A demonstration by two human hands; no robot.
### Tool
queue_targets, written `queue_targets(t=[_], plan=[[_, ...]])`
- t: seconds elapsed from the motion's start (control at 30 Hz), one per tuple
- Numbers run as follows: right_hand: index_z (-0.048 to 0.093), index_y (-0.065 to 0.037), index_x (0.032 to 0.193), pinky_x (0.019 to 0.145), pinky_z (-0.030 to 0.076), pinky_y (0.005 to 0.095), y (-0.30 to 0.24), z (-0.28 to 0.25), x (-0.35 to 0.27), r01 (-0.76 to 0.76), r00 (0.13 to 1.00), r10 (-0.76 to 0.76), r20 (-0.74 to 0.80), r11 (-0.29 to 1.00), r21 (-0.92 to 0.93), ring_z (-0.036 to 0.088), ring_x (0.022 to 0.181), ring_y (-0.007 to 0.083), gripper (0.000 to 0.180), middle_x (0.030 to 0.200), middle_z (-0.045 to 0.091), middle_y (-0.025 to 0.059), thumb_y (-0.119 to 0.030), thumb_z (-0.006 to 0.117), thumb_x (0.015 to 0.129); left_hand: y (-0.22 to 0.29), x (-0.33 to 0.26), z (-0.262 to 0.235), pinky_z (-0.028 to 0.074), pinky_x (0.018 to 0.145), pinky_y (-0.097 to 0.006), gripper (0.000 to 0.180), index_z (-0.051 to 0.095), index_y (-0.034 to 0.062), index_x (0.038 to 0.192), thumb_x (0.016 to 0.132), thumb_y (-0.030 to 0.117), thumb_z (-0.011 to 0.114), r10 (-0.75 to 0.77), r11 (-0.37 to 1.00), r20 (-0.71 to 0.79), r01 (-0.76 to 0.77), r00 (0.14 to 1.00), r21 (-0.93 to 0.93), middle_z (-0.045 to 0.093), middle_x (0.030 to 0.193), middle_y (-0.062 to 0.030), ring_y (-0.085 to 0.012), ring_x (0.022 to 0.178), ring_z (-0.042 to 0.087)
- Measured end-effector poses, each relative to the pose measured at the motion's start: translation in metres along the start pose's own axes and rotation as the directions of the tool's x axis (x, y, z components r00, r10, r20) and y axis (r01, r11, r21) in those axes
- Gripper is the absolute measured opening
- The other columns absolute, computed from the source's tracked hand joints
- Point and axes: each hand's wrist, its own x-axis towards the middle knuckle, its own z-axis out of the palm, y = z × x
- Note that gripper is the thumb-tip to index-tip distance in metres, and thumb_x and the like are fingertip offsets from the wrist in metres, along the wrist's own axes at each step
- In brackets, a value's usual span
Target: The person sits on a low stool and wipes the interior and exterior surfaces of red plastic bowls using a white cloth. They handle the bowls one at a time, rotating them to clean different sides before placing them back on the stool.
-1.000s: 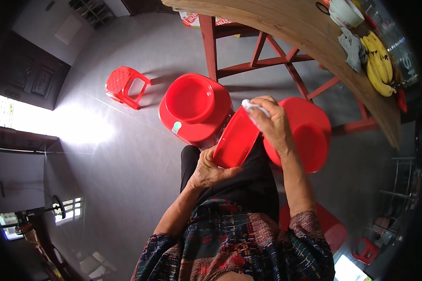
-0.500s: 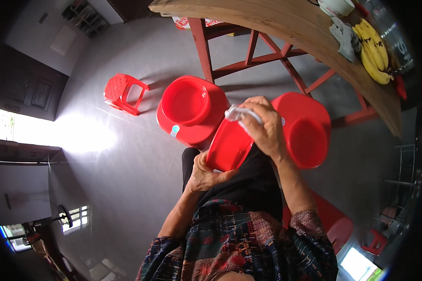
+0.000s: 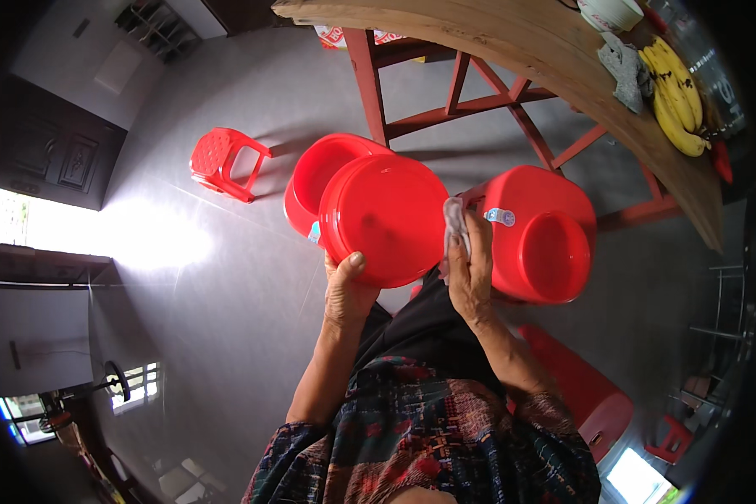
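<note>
A round red plastic basin [image 3: 386, 223] is raised over my lap, a broad round face turned up toward me. My left hand [image 3: 349, 290] grips its lower left rim, thumb on top. At the right edge, my right hand [image 3: 472, 273] presses a crumpled whitish cloth [image 3: 456, 223] against the basin, fingers closed around it. Behind the held basin, another red basin [image 3: 319, 168] sits on a red stool [image 3: 298, 210], partly covered from view. To the right, a smaller round red dish [image 3: 554, 256] rests on a second red stool [image 3: 538, 193] bearing a sticker.
A small red stool [image 3: 227, 164] stands on the grey floor to the left. Ahead runs a wooden table [image 3: 512, 46] on red legs, with bananas [image 3: 676, 97], a grey cloth [image 3: 624, 71] and a white bowl [image 3: 611, 13]. A red cylindrical object [image 3: 584, 399] lies at my right.
The basin has turned from a tilted position to show its broad face, and moved up and left. My right hand with the cloth has shifted down, to its right edge.
</note>
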Motion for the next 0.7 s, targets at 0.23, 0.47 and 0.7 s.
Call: queue_targets(t=[0.23, 0.47, 0.7], plan=[[0.054, 0.001, 0.119, 0.083, 0.044, 0.039, -0.006, -0.008, 0.048, 0.191, 0.981, -0.177, 0.08, 0.956, -0.225, 0.051, 0.098, 0.0333, 0.033, 0.11, 0.051, 0.0165, -0.007, 0.058, 0.087, -0.002, -0.01, 0.007, 0.048, 0.095, -0.045, 0.064, 0.044, 0.0055, 0.129, 0.071, 0.008, 0.072, -0.05, 0.998, 0.056, 0.048, 0.997, 0.035, 0.056, 0.121, -0.0102, -0.0251, 0.112, 0.055], [0.061, -0.004, 0.115, 0.081, 0.046, 0.0432, -0.041, 0.005, 0.006, 0.636, 0.761, -0.533, 0.369, 0.727, -0.259, 0.053, 0.092, 0.0327, 0.044, 0.112, 0.054, 0.0138, -0.007, 0.067, 0.072, -0.005, -0.003, 0.003, 0.05, 0.093, -0.039, 0.058, 0.047, 0.0026, 0.126, 0.074, 0.005, 0.074, -0.046, 0.998, 0.077, 0.042, 0.996, 0.05, 0.061, 0.114, -0.0096, -0.0225, 0.105, 0.06], [0.062, -0.005, 0.113, 0.084, 0.046, 0.0391, -0.046, 0.011, 0.052, 0.611, 0.786, -0.535, 0.31, 0.748, -0.26, 0.052, 0.096, 0.0318, 0.036, 0.112, 0.055, 0.0115, -0.008, 0.065, 0.077, -0.009, -0.012, 0.002, 0.051, 0.092, -0.037, 0.057, 0.055, 0.0, 0.119, 0.069, 0.009, 0.082, -0.121, 0.988, 0.171, 0.103, 0.978, 0.111, 0.063, 0.112, -0.0088, -0.0195, 0.102, 0.062]])
